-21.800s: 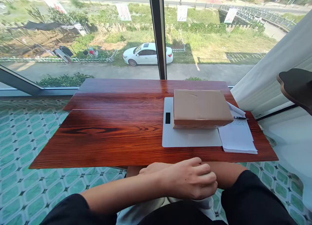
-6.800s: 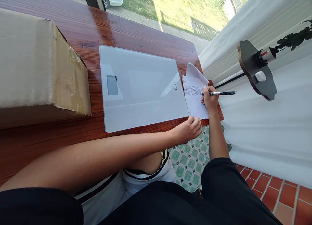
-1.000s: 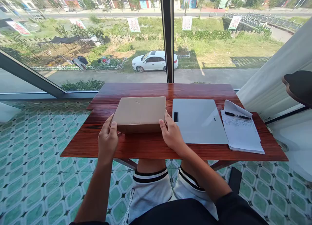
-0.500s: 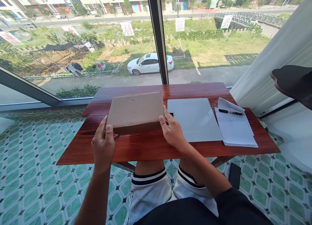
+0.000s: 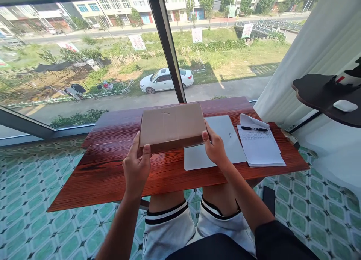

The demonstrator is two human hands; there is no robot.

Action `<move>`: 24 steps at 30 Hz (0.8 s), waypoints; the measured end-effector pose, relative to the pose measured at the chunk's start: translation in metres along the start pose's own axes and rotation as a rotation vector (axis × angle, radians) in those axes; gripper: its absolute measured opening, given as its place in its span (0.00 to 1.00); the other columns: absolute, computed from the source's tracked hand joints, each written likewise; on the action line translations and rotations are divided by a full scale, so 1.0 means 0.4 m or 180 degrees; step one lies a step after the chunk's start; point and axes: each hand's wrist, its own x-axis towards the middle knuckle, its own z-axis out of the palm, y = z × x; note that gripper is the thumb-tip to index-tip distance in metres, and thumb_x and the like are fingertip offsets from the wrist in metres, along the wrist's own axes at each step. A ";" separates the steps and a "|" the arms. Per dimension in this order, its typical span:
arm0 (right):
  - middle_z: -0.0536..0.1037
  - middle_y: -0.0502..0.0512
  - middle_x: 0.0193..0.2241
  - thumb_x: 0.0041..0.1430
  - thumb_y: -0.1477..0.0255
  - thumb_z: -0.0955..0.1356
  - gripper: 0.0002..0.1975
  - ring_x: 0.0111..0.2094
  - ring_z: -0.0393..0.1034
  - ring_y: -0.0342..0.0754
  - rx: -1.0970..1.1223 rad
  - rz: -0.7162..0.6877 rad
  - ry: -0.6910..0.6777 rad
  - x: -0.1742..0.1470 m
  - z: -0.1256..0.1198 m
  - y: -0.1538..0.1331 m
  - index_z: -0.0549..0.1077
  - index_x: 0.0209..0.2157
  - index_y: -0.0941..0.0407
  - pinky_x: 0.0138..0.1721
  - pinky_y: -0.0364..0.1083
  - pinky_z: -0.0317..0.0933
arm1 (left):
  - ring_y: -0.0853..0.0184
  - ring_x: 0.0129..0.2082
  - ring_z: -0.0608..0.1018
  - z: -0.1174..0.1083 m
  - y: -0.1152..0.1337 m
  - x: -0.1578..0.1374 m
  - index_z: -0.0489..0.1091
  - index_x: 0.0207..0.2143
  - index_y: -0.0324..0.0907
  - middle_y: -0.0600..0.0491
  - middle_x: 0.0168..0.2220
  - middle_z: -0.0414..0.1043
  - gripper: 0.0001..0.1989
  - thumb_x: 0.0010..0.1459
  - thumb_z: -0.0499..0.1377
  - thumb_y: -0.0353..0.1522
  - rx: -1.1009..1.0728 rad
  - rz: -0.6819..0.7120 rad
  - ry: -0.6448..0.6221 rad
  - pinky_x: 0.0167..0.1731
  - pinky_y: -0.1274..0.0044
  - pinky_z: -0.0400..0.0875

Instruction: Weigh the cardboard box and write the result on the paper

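Note:
A flat brown cardboard box point(image 5: 172, 124) is held up over the wooden table, its broad top face towards me. My left hand point(image 5: 137, 163) grips its near left corner, thumb on the front side and fingers mostly hidden behind the edge. On the right end, my right hand point(image 5: 213, 144) is closed round the box, with the thumb at the near corner. Below and partly behind the box and right hand lies a silver laptop point(image 5: 225, 139) with its lid down.
Sheets of written paper point(image 5: 263, 149) with a black pen point(image 5: 254, 129) on top lie at the right of the table point(image 5: 104, 170). A dark shelf point(image 5: 313, 89) holding a white mouse point(image 5: 345, 106) juts in at right. A dark phone-like slab point(image 5: 269, 200) is on the tiled floor.
Both hands have carried the box to the right, so it now overlaps part of the laptop. The camera view has turned, bringing more of the shelf into sight.

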 end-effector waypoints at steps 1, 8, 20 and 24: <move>0.64 0.56 0.66 0.71 0.51 0.53 0.34 0.61 0.67 0.58 -0.0055 -0.0008 0.0043 0.001 -0.013 0.010 0.59 0.71 0.53 0.58 0.54 0.63 | 0.61 0.48 0.82 0.012 0.007 -0.001 0.59 0.68 0.51 0.47 0.57 0.76 0.35 0.62 0.55 0.52 -0.0035 -0.0018 -0.0038 0.41 0.71 0.82; 0.71 0.58 0.60 0.72 0.51 0.51 0.33 0.56 0.71 0.60 -0.0324 0.0086 0.0307 0.002 -0.098 0.054 0.61 0.69 0.51 0.51 0.55 0.65 | 0.56 0.48 0.83 0.083 0.073 -0.008 0.60 0.68 0.47 0.44 0.55 0.77 0.38 0.61 0.56 0.54 -0.0099 0.0018 -0.0363 0.44 0.65 0.82; 0.76 0.64 0.54 0.71 0.48 0.53 0.36 0.45 0.72 0.54 -0.0171 0.0072 0.0758 -0.002 -0.191 0.157 0.67 0.66 0.57 0.51 0.51 0.63 | 0.61 0.35 0.83 0.181 0.125 -0.023 0.55 0.70 0.43 0.43 0.46 0.82 0.38 0.65 0.50 0.53 0.0127 0.0223 -0.0728 0.37 0.72 0.76; 0.79 0.65 0.45 0.72 0.48 0.50 0.39 0.36 0.70 0.50 -0.0373 0.0094 0.0801 -0.002 -0.217 0.186 0.69 0.64 0.61 0.44 0.48 0.65 | 0.60 0.34 0.83 0.202 0.145 -0.028 0.56 0.70 0.43 0.42 0.46 0.81 0.36 0.65 0.49 0.52 0.0290 0.0309 -0.0799 0.36 0.73 0.73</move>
